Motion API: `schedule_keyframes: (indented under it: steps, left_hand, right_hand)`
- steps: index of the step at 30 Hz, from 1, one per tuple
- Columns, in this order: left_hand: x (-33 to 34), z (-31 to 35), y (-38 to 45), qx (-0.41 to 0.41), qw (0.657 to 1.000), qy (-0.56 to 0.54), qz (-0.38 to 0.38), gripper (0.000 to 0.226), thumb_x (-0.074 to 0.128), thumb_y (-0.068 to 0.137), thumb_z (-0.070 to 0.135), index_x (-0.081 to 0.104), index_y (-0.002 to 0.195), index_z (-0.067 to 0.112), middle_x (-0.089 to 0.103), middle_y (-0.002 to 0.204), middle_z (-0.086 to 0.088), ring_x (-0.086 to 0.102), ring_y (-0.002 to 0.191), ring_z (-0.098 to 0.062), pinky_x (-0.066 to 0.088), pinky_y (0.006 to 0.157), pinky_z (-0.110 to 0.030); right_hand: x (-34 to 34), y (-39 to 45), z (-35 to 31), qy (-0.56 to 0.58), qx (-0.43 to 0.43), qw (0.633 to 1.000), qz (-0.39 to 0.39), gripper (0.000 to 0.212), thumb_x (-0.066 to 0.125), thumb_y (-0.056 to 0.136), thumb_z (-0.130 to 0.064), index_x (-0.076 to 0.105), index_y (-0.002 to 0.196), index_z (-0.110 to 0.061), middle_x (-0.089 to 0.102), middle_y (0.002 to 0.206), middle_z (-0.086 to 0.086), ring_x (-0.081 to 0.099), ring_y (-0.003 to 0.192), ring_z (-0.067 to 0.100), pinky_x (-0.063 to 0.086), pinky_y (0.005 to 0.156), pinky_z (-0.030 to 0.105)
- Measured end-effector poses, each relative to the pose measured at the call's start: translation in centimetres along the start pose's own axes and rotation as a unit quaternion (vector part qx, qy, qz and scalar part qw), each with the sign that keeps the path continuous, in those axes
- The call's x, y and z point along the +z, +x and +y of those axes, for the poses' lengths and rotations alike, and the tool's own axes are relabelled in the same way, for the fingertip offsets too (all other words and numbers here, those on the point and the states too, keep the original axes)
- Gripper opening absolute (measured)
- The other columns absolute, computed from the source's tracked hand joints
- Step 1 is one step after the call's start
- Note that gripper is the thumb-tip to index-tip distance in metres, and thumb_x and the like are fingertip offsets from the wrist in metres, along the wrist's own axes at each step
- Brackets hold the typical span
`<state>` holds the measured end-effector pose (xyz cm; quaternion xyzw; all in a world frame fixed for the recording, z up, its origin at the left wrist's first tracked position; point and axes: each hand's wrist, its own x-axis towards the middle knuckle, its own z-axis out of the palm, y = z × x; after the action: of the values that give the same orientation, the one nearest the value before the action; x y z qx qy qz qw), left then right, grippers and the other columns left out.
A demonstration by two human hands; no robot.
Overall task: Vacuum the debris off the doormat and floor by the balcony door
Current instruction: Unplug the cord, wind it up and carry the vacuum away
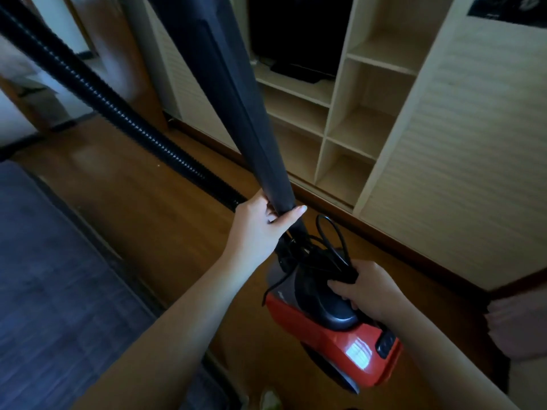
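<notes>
The floor (154,208) is brown wood-pattern board, running from the lower left to the far wall. A dark blue-grey surface (44,261), possibly a bed or mat, covers the lower left; its identity cannot be confirmed. A cream shelving unit (349,119) with open compartments stands against the wall, flanked by ribbed cream panels (461,149). A dark object (296,34) occupies the upper compartment and is hard to make out.

The red vacuum cleaner (340,335) is held above the floor at lower centre. Its black ribbed hose (97,93) runs to the upper left and is cut off by the frame edge. The dark wand (231,93) rises out of view at top.

The left hand (260,229) grips the lower end of the wand. The right hand (367,288) holds the vacuum's black top handle together with a looped black cord (328,241).
</notes>
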<state>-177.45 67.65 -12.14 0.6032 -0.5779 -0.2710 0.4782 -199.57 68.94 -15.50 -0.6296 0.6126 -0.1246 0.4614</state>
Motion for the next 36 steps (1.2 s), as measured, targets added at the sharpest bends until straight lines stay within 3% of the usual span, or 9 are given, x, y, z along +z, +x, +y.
schedule_keyframes:
  steps: [5,10,13,16,20,24,30,36]
  left_hand:
    - [-1.2,-2.4,6.3,-0.012,1.0,-0.003,0.027,0.043,0.075,0.083,0.038,0.066,0.112,0.007,0.071,0.099,0.01,0.067,0.094,0.004,0.054,0.085,-0.015]
    - [-2.3,-5.1,13.9,-0.065,0.996,0.044,0.034,0.03,0.073,0.086,0.038,0.065,0.106,0.017,0.068,0.091,0.016,0.063,0.088,0.012,0.047,0.071,-0.003]
    - [-3.6,-6.3,18.4,-0.09,0.991,0.037,0.087,0.026,0.072,0.086,0.038,0.065,0.105,0.022,0.067,0.093,0.017,0.062,0.088,0.013,0.048,0.069,-0.003]
    - [-5.5,-6.8,22.3,-0.119,0.982,0.042,0.143,0.028,0.072,0.087,0.036,0.062,0.109,0.024,0.064,0.095,0.021,0.059,0.086,0.02,0.046,0.066,0.0]
    - [-8.7,-8.8,26.4,-0.136,0.967,0.055,0.207,0.024,0.073,0.087,0.032,0.061,0.106,0.022,0.063,0.092,0.022,0.058,0.083,0.022,0.045,0.068,0.001]
    - [-12.9,-12.3,29.6,-0.157,0.953,0.059,0.254,0.024,0.073,0.087,0.032,0.062,0.105,0.021,0.064,0.093,0.021,0.06,0.084,0.02,0.047,0.071,-0.002]
    - [-22.1,-20.1,34.3,-0.178,0.931,0.041,0.315,0.033,0.073,0.087,0.026,0.065,0.115,0.011,0.068,0.101,0.015,0.064,0.094,0.011,0.05,0.078,-0.007]
    - [-33.0,-25.2,38.5,-0.2,0.919,0.032,0.337,0.023,0.073,0.087,0.021,0.064,0.107,0.015,0.065,0.092,0.02,0.059,0.083,0.023,0.044,0.07,0.001]
  right_hand:
    - [-0.8,7.6,-3.5,0.001,-0.014,0.999,-0.031,0.011,0.074,0.086,-0.02,0.063,0.086,-0.023,0.064,0.057,-0.003,0.058,0.046,0.009,0.047,0.046,0.022]
    - [-1.3,17.1,-7.4,-0.006,-0.032,0.995,-0.09,0.007,0.071,0.086,-0.017,0.065,0.084,-0.015,0.064,0.061,-0.001,0.056,0.046,0.005,0.046,0.046,0.02]
    - [-1.4,23.1,-10.6,-0.009,-0.063,0.99,-0.124,0.01,0.07,0.087,-0.015,0.063,0.08,-0.016,0.062,0.061,-0.001,0.054,0.042,0.001,0.043,0.043,0.018]
    - [-1.3,28.2,-14.2,-0.002,-0.075,0.983,-0.169,0.003,0.069,0.088,-0.013,0.068,0.09,-0.011,0.061,0.061,-0.001,0.054,0.046,0.005,0.044,0.045,0.022]
    - [0.3,34.9,-20.0,-0.078,-0.116,0.97,-0.2,0.008,0.07,0.088,-0.02,0.068,0.093,-0.014,0.066,0.068,0.002,0.06,0.053,0.012,0.047,0.049,0.023]
    - [3.8,40.9,-25.6,-0.122,-0.154,0.952,-0.233,0.012,0.069,0.088,-0.022,0.067,0.091,-0.011,0.067,0.074,0.005,0.061,0.059,0.016,0.048,0.052,0.025]
    - [12.4,49.9,-34.5,-0.182,-0.214,0.924,-0.261,0.012,0.071,0.087,-0.028,0.063,0.095,-0.022,0.063,0.08,-0.009,0.058,0.069,0.007,0.043,0.055,0.019]
    - [20.3,56.1,-43.6,-0.207,-0.236,0.903,-0.293,0.02,0.071,0.087,-0.032,0.068,0.104,-0.022,0.065,0.091,-0.012,0.056,0.077,-0.002,0.048,0.064,0.017]
